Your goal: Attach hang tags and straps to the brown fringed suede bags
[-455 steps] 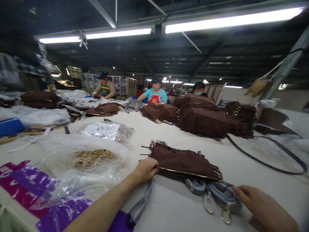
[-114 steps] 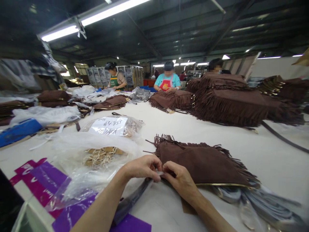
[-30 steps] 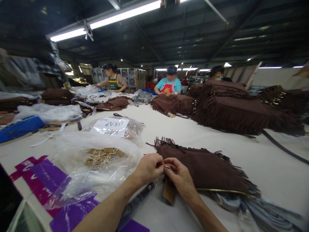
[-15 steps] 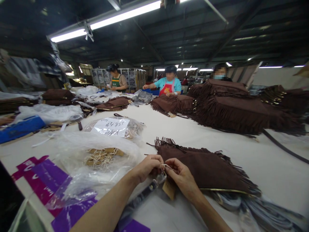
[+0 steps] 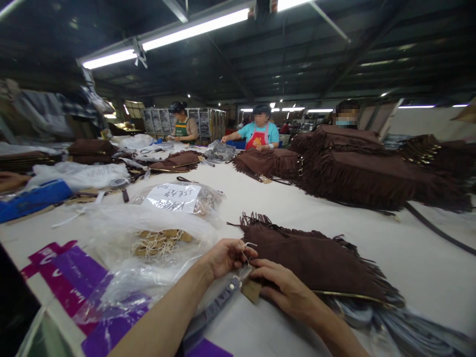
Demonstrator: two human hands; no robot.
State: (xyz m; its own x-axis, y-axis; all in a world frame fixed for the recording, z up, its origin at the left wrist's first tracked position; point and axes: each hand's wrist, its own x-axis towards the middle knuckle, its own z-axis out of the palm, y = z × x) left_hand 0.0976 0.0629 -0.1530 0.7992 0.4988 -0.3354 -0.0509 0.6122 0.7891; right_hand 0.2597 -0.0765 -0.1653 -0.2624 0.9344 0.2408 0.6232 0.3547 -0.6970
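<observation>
My left hand (image 5: 228, 259) has its fingers closed on a thin white string (image 5: 248, 249), whose end sticks up above the fingertips. The string runs down to a plastic-wrapped fitting and a small brown paper tag (image 5: 252, 290). My right hand (image 5: 282, 286) is just to the right, thumb and fingers apart, fingertips by the fitting and the tag's edge; whether they touch is hard to see. A dark strap (image 5: 219, 302) in clear plastic with a round stud extends toward me under my left wrist. Beyond my hands lies a brown fringed bag (image 5: 308, 258) with a gold-coloured zip edge.
A clear plastic bag (image 5: 104, 223) holds several strung brown tags (image 5: 156, 243). Behind it sits a labelled plastic packet (image 5: 178, 197). Purple packaging (image 5: 80, 265) lies at left, plastic-wrapped straps (image 5: 401, 322) at right. Fringed bags (image 5: 357, 168) are piled behind; co-workers (image 5: 258, 131) stand across the table.
My right hand has let go of the white string, moved down beside the tag and spread its fingers. My left hand keeps the string, its end now pointing up. The tag has shifted slightly left.
</observation>
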